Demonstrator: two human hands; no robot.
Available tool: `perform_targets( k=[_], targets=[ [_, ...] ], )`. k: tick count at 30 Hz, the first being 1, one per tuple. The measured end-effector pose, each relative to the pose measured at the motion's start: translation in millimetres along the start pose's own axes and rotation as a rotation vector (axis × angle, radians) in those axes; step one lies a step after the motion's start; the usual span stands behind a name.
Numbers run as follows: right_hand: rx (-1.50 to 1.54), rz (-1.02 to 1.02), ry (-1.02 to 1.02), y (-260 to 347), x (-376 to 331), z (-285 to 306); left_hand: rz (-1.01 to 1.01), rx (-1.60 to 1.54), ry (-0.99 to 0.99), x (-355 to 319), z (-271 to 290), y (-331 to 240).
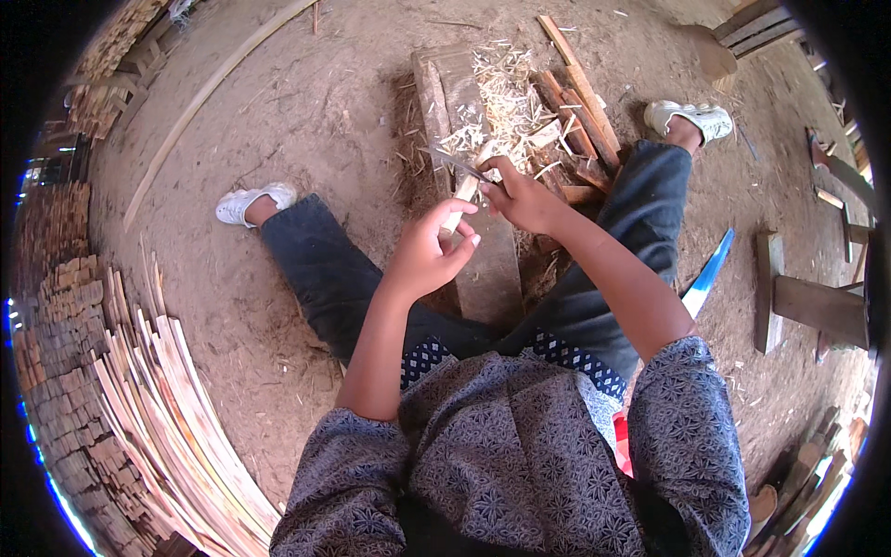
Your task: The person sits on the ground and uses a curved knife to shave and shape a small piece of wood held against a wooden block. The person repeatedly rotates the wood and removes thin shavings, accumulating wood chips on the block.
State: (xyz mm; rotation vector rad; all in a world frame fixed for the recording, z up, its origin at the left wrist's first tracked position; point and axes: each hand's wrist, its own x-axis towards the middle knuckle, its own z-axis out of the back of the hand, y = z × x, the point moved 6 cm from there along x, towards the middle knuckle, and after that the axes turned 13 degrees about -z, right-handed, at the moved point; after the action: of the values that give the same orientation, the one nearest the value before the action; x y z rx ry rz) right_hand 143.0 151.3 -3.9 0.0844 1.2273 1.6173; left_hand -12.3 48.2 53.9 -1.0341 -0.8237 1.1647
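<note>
My left hand (430,243) is closed around the near end of a short pale stick of wood (463,198), which points away from me. In my right hand (522,197) is a knife, its thin dark blade (455,161) reaching leftward across the far part of the stick. The knife's handle is mostly hidden by my fingers. Both hands are over a wooden plank bench (489,269) between my spread legs. Pale wood shavings (506,97) cover the far part of the bench, just beyond the blade.
Brown wood pieces (577,121) lie beside the shavings on the right. A blue-and-white pointed object (710,276) is by my right leg. Long pale strips (176,408) and stacked wood blocks (60,325) fill the left side. A wooden stand (807,306) is at right.
</note>
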Motion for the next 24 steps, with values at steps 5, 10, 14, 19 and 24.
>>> perform_targets(
  k=[5, 10, 14, 19, 24],
  targets=[
    [0.108, 0.046, 0.066, 6.8, 13.5, -11.0, -0.218, 0.364, -0.104, 4.3, 10.6, -2.1],
    [0.309, 0.189, 0.112, 13.6, 14.8, -29.6, -0.406, 0.802, -0.267, -11.9, 1.6, -17.7],
    [0.306, 0.095, 0.197, 14.5, 17.1, -31.6, -0.445, 0.935, -0.300, -17.3, 0.0, -33.2],
    [0.201, 0.110, 0.191, 17.9, 21.6, -26.2, -0.828, 0.652, -0.233, 5.5, -4.5, -35.2],
    [0.070, 0.208, 0.146, -1.0, 30.8, -22.1, -0.832, 0.381, -0.066, 11.4, -26.5, -14.8]
  ],
)
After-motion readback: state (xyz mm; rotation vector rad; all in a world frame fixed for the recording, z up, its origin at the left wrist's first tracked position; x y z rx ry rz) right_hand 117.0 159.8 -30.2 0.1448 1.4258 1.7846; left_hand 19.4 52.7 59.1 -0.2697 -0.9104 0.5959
